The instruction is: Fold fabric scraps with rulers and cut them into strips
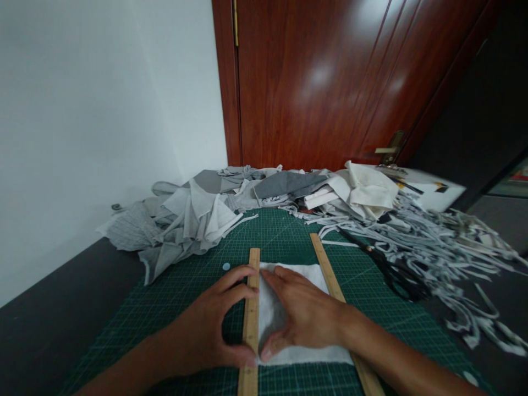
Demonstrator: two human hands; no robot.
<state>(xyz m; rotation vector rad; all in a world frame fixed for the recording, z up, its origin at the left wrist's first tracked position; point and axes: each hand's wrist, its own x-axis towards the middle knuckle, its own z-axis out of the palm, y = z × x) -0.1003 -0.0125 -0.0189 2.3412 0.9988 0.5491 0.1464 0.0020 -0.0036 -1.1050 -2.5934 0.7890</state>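
Note:
My left hand (206, 322) arches with its fingers apart, the fingertips and thumb resting on a wooden ruler (251, 319) that runs lengthwise along the left edge of a light grey piece of cloth (307, 355). Spread over that cloth is my right hand (307, 313), palm down, its fingertips and thumb close to the ruler's right side. A second wooden ruler (325, 264) lies slanted along the cloth's right side, partly under my right forearm. Beneath everything is a green cutting mat (198, 291) with grid lines.
Grey fabric pieces (185, 220) are heaped at the left. Behind the mat sit more scraps and a white folded cloth (371, 190). Black-handled scissors (396, 275) lie at the right beside a pile of cut strips (445, 258). A small pale disc (226, 267) is left of the ruler.

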